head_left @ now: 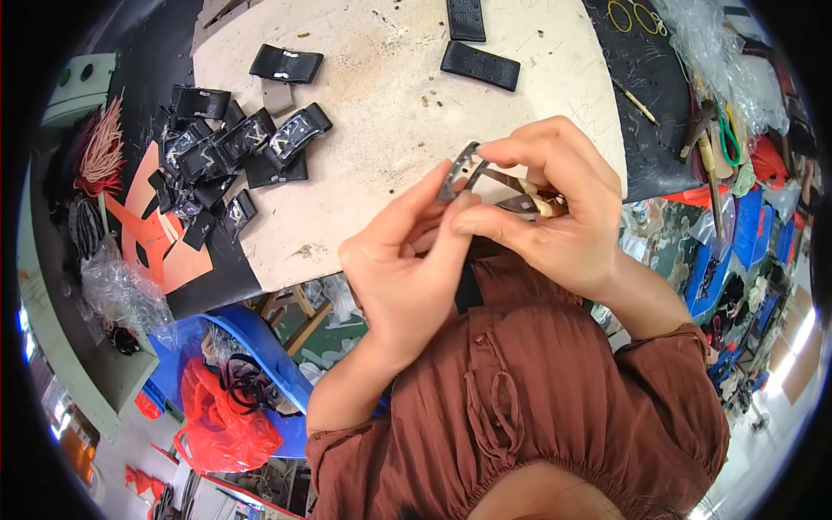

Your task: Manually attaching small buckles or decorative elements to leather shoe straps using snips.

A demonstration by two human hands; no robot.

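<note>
Both my hands meet above the near edge of the pale board, over my lap. Between the fingertips of my left hand (403, 256) is a curved black leather strip (457, 176) with small shiny metal bits on it. My right hand (563, 204) pinches the same strip from the other side with thumb and forefinger. A slim tool with a dark metal end and tan wrapped parts (546, 209) lies tucked in the right palm; its exact kind is partly hidden. A heap of similar black leather pieces with metal fittings (208, 156) lies to the left.
Two plain black leather pieces (481, 66) lie at the far side of the pale board (381, 104). Orange sheet scraps (143, 230) sit by the heap. Green-handled scissors (728, 139) and other tools stand at the right. A blue bin (282, 347) with a red bag is below left.
</note>
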